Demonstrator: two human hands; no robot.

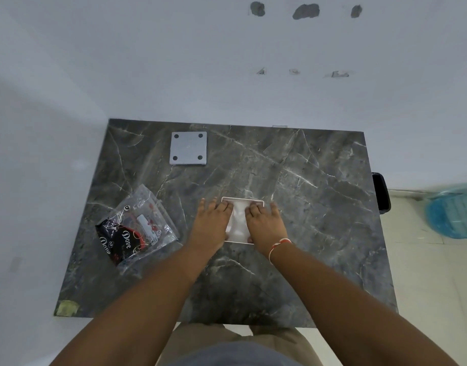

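Note:
A small white rectangular box (239, 220) lies flat near the middle of the dark marble table (319, 207). My left hand (211, 223) lies palm down over its left side, fingers stretched toward the far edge. My right hand (264, 224) covers its right side in the same flat way, with a red and white thread band on the wrist. Both hands press on the box, and only a strip of white between them and the box's rim shows.
A clear plastic bag (137, 228) holding a black Dove packet lies left of my hands. A grey square plate (189, 148) with a hole in each corner sits at the far left. A black object (381, 192) sticks out past the table's right edge, a blue plastic-wrapped object (454, 212) beyond it.

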